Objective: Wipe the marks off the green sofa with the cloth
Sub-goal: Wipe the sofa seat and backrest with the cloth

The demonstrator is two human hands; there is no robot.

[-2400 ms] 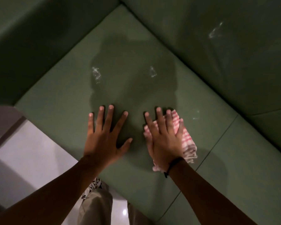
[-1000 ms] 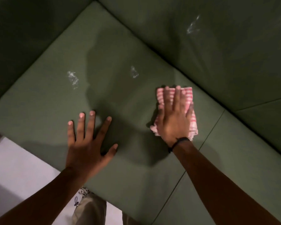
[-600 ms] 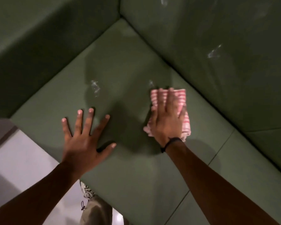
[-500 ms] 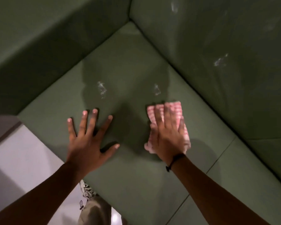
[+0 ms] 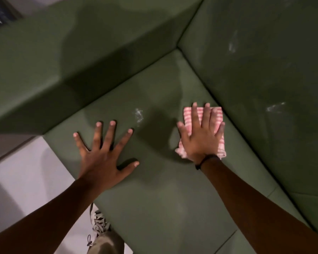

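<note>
The green sofa seat [image 5: 154, 189] fills the middle of the view. My right hand [image 5: 200, 138] lies flat, fingers spread, pressing the folded red-and-white striped cloth [image 5: 217, 116] onto the seat near the backrest. My left hand [image 5: 103, 154] rests flat on the seat near its left end, fingers apart, holding nothing. A white mark [image 5: 139, 116] shows on the seat between the two hands, just beyond my left fingertips. Two more white marks [image 5: 275, 108] [image 5: 232, 46] show on the backrest [image 5: 264, 74] to the right.
The sofa's armrest [image 5: 62, 70] rises at the left and meets the backrest in the far corner. A pale floor [image 5: 22, 180] lies below the seat's left edge, with my shoe [image 5: 99, 220] and trouser leg on it. A seam divides the seat cushions at lower right.
My right hand has slid the cloth forward over the spot where the right-hand seat mark showed; that mark is no longer visible. My left hand stayed flat on the seat. The view has shifted.
</note>
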